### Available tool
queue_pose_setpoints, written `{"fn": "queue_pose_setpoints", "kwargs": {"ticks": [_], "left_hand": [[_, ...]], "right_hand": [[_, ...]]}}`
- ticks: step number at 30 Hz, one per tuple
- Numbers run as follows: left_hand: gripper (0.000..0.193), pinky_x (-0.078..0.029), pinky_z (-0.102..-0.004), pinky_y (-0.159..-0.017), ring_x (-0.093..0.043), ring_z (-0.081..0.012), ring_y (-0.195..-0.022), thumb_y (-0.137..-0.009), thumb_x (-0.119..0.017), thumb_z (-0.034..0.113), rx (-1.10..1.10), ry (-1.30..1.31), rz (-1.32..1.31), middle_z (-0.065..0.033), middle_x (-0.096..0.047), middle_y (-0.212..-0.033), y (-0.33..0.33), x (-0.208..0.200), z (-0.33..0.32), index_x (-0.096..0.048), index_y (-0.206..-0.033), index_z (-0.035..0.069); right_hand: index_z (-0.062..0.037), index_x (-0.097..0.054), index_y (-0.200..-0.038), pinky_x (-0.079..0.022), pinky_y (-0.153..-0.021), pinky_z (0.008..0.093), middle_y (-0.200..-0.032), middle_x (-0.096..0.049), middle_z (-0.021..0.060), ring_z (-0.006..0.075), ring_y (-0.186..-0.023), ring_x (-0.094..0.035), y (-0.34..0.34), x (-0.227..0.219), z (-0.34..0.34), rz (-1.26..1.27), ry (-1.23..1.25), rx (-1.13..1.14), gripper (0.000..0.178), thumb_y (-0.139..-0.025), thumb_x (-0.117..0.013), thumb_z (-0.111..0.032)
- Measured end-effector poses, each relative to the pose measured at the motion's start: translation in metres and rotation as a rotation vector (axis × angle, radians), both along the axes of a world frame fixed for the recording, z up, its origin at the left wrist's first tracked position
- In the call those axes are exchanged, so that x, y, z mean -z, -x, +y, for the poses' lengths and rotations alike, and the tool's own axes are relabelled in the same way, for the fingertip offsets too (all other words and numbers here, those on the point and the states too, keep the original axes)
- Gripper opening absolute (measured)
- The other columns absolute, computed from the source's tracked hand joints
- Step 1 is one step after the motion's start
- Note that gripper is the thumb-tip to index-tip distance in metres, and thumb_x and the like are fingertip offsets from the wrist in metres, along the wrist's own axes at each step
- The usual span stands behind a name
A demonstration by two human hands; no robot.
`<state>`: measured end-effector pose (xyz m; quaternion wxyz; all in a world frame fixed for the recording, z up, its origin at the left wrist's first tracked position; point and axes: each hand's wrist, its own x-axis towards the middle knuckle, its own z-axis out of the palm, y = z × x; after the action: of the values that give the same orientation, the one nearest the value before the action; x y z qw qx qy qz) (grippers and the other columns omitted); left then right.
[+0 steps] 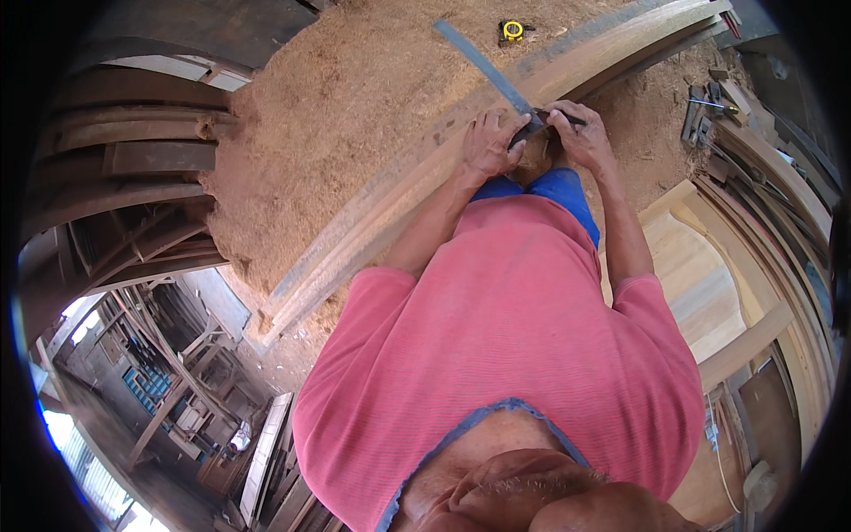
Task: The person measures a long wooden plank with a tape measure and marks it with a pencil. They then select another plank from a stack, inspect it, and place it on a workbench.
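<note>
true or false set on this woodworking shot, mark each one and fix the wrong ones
1. A yellow and black tape measure lies on the sawdust. True.
2. The right hand holds the tape measure. False: it holds a dark slim object.
3. A metal blade lies across the long timber. True.
4. The person wears a green top. False: the shirt is pinkish red.
5. The left hand is at the blade's near end. True.
</note>
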<state>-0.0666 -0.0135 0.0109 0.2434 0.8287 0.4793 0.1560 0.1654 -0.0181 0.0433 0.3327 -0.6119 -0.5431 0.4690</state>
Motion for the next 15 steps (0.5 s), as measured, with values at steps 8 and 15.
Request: {"fn": "queue_pose_setpoints", "kwargs": {"ticks": [8,15], "left_hand": [[0.055,-0.047,-0.0480,-0.104,-0.054,-0.0393,-0.125,-0.077,-0.081,0.029,0.000,0.068,-0.013,-0.0175,-0.058,-0.133,0.003,0.005,0.002,-0.069,-0.131,0.024],[0.071,-0.042,-0.0494,-0.111,-0.050,-0.0442,-0.133,-0.080,-0.080,0.035,-0.020,0.255,-0.025,-0.0203,-0.054,-0.144,0.031,-0.007,-0.004,-0.055,-0.141,0.009]], "right_hand": [[-0.0028,-0.072,-0.111,-0.055,-0.081,0.0361,-0.091,-0.072,0.0106,0.0214,-0.084,-0.069,0.015,0.048,-0.022,-0.252,0.208,-0.062,0.029,-0.103,-0.055,-0.025],[0.0043,-0.070,-0.100,-0.054,-0.073,0.0319,-0.086,-0.070,0.0057,0.0149,-0.078,-0.066,0.053,0.068,-0.028,0.520,0.262,0.257,0.028,-0.105,-0.053,-0.017]]}}
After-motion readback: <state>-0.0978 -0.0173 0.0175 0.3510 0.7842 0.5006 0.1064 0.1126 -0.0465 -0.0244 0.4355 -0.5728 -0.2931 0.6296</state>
